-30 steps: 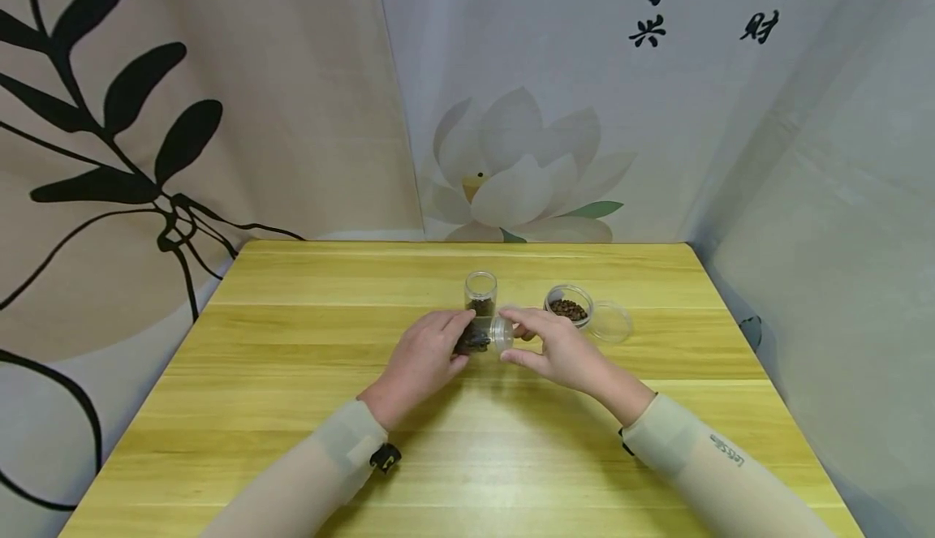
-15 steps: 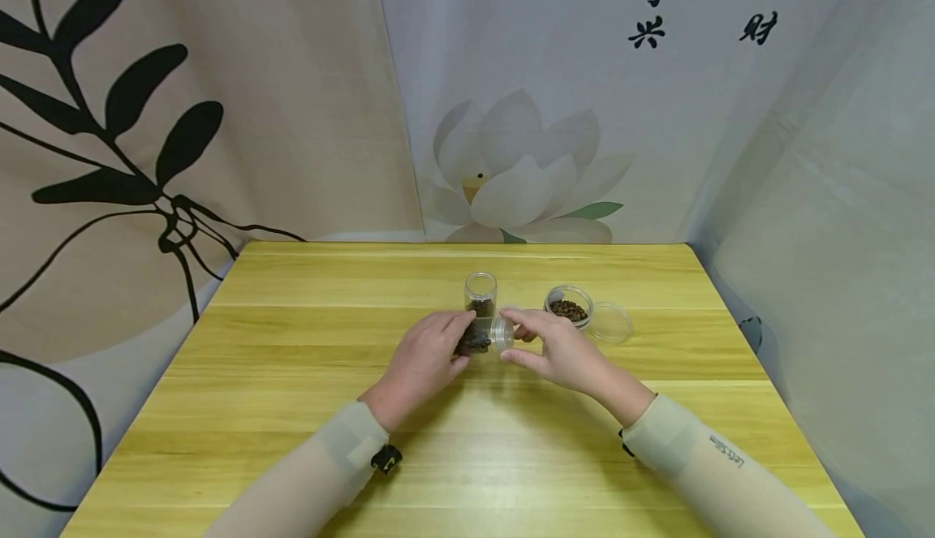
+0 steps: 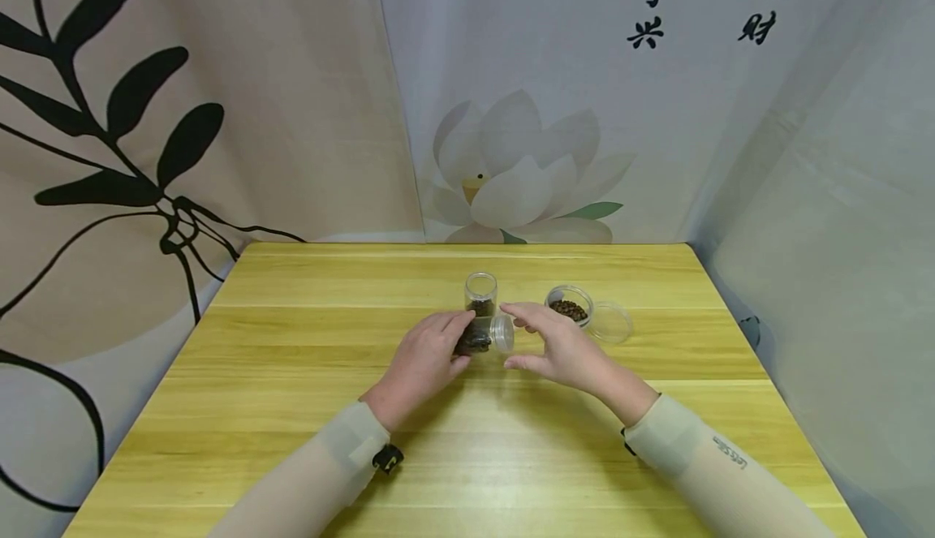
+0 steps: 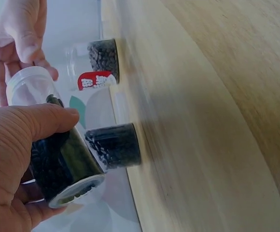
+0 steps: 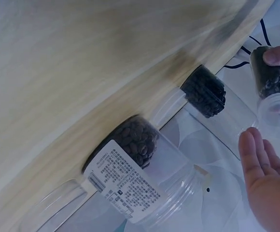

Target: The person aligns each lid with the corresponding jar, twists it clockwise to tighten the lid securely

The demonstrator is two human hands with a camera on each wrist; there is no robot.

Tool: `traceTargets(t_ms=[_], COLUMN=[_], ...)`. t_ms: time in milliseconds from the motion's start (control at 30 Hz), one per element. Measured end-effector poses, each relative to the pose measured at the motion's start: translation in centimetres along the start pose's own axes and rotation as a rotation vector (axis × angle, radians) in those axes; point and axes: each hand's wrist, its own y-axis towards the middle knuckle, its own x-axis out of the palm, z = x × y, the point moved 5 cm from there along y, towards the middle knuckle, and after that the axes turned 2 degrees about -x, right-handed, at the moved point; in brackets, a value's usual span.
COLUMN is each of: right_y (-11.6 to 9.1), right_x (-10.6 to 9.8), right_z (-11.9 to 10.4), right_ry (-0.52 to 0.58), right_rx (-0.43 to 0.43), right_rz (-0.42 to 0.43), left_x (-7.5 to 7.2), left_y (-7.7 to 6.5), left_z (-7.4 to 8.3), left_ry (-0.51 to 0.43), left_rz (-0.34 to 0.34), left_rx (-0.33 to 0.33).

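Gripping a tilted jar, left fingers; right fingers beside its lid.

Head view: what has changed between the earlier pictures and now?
The right hand, earlier close around the cap of the sideways jar, has spread wider and now stands clear of the cap, so it seems to have let go. The left hand still holds that jar. The upright jar behind, the wide jar of brown beans and the loose clear lid stayed put.
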Motion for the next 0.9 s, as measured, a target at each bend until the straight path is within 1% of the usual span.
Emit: traceTargets(t_ms=[100,233,433,567,900], right_y=[0.1,0.12,0.02,0.05,0.11], right_x=[0.03,0.12,0.37,0.46,0.54], right_z=[-0.16,-0.22,0.05,0.18,0.31], right_ry=[-0.022,-0.017,0.034,0.047,0.071], right_rx=[-0.052,-0.063,-0.006,0.025,0.055], right_rz=[0.026,0.028,0.0,-0.014,-0.034], left_x=[-0.03,-0.07,-0.02,0.03,0.18], left_y=[0.04,0.12,0.21,0.23,0.3], left_z=[0.08,0.22,0.36,0.39,0.37], left_ry=[-0.009,-0.017,0.006,0.01,0.016], left_rz=[-0.001,-0.004,-0.009,-0.009,-0.011], left_rx=[-0.001,-0.005,0.0,0.007,0.013])
